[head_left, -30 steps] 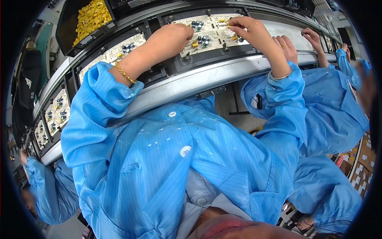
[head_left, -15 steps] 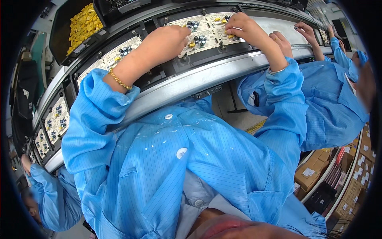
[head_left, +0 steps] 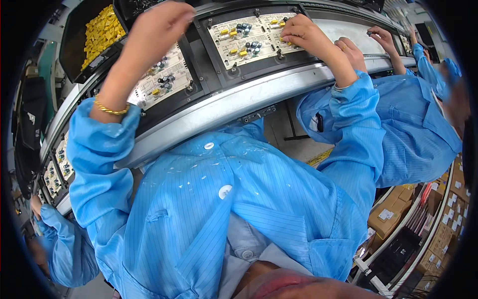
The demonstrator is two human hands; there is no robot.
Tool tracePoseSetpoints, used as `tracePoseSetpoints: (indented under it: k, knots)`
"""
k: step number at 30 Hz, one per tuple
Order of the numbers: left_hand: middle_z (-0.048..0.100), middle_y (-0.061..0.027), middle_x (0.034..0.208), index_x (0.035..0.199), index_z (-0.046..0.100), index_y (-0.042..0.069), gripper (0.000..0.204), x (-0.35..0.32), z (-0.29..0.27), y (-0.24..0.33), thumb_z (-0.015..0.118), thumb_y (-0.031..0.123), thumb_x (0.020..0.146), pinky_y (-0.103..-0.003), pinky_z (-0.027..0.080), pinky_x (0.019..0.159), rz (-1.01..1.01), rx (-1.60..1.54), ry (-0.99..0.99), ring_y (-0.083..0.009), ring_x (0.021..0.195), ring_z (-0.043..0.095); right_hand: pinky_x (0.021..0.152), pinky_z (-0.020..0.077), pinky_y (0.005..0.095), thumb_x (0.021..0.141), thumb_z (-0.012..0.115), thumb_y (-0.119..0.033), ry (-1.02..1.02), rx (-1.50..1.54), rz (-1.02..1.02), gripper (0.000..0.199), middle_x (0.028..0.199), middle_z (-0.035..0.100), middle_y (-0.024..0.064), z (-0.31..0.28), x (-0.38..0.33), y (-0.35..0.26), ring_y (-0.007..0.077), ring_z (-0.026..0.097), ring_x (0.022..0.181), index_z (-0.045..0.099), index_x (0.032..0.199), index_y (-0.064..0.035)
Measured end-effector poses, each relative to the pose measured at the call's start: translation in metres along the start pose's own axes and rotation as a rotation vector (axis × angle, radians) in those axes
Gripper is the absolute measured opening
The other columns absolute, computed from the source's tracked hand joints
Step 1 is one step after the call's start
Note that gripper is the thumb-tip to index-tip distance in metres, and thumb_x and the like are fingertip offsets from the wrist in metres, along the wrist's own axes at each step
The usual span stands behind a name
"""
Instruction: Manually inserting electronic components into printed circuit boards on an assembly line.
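Observation:
My left hand (head_left: 162,30), with a gold chain bracelet on its wrist, is raised over the far edge of the line, close to a dark bin (head_left: 133,12). Its fingers are smeared by motion. Below it lies a white circuit board (head_left: 144,92) with black capacitors and yellow box-shaped parts. My right hand (head_left: 307,36) is closed in a pinch, fingertips low over the right side of another board (head_left: 256,37). A yellow part shows beside those fingertips; whether they hold it is hidden. Several yellow box-shaped parts (head_left: 242,53) and dark round capacitors (head_left: 254,48) stand on this board.
Loose yellow parts (head_left: 102,35) fill a black bin at the far left. A metal rail (head_left: 239,89) runs along the line's near side. Co-workers in blue work at the right (head_left: 398,124) and left (head_left: 69,249). Cardboard boxes (head_left: 393,214) sit on a rack at lower right.
My left hand has left the board and swung up and left toward the bins. The boards' carriers have slid slightly to the right. My right hand has hardly moved.

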State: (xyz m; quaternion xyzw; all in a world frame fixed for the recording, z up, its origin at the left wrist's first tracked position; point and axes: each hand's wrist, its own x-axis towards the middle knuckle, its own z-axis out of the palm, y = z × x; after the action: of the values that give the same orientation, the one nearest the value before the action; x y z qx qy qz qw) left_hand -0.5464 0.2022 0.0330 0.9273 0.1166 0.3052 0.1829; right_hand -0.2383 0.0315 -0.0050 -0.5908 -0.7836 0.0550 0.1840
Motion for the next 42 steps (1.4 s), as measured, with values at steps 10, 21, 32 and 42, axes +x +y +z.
tracePoseSetpoints:
  k: [10,21,32,42]
  knots:
    - [0.060,-0.0145,0.098,0.105,0.057,0.007,0.028,-0.024,-0.081,-0.127,0.052,0.021,0.082,-0.033,0.045,0.078,-0.370,0.276,0.394,-0.0295,0.091,0.057,0.079,0.0430,0.0310,0.071,0.062,-0.007,-0.103,-0.327,-0.112,0.012,0.088,0.058,0.0048,-0.008,0.007,-0.013,0.0220,0.050,0.090,0.063,0.082,-0.0042]
    - [0.062,-0.0190,0.091,0.097,0.059,0.003,0.031,-0.059,-0.099,-0.197,0.055,0.027,0.078,-0.038,0.046,0.075,-0.704,0.523,-0.464,-0.0324,0.086,0.059,0.064,0.0461,0.0289,0.077,0.059,-0.010,0.168,-0.505,-0.287,0.013,0.082,0.059,0.0052,-0.011,0.064,-0.052,0.0182,0.056,0.074,0.064,0.087,-0.0041]
    - [0.060,-0.0179,0.080,0.091,0.057,0.004,0.018,-0.079,-0.104,-0.182,0.052,0.018,0.081,-0.038,0.046,0.066,-0.525,0.606,0.014,-0.0332,0.074,0.059,0.071,0.0440,0.0360,0.071,0.054,-0.005,0.260,-0.046,-0.585,0.013,0.079,0.056,0.0111,0.030,0.214,-0.187,0.0283,0.053,0.080,0.061,0.081,-0.0035]
    - [0.058,-0.0138,0.070,0.089,0.057,0.003,0.014,-0.116,-0.156,-0.077,0.051,0.014,0.083,-0.034,0.044,0.062,-0.564,0.106,0.471,-0.0271,0.067,0.058,0.071,0.0472,0.0379,0.071,0.050,-0.010,-0.016,-0.348,-0.291,0.017,0.086,0.062,0.0175,0.112,0.335,-0.240,0.0303,0.059,0.082,0.064,0.079,-0.0033]
